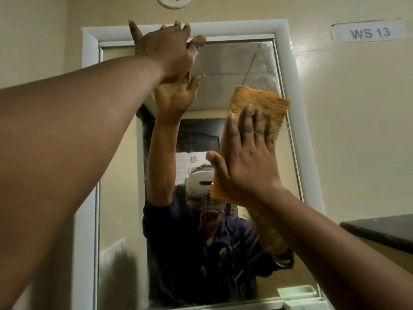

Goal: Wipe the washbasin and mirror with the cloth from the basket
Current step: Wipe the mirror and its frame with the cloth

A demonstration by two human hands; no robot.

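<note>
A "WS 13" label (368,32) and a round fixture (173,1) sit on the wall.

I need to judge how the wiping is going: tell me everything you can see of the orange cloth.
The orange, ribbed-looking rectangular cloth lies spread flat against the glass of the white-framed wall mirror, on its right half, tilted slightly rightward. Its upper edge looks a little frayed and uneven. The right hand presses it with straight, spread fingers, covering its middle and lower part; the lower corner shows below the thumb. The left hand rests on the mirror's top frame, away from the cloth.

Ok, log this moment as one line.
phase: mirror wipe | right hand: flat on cloth | left hand: on mirror top
</note>
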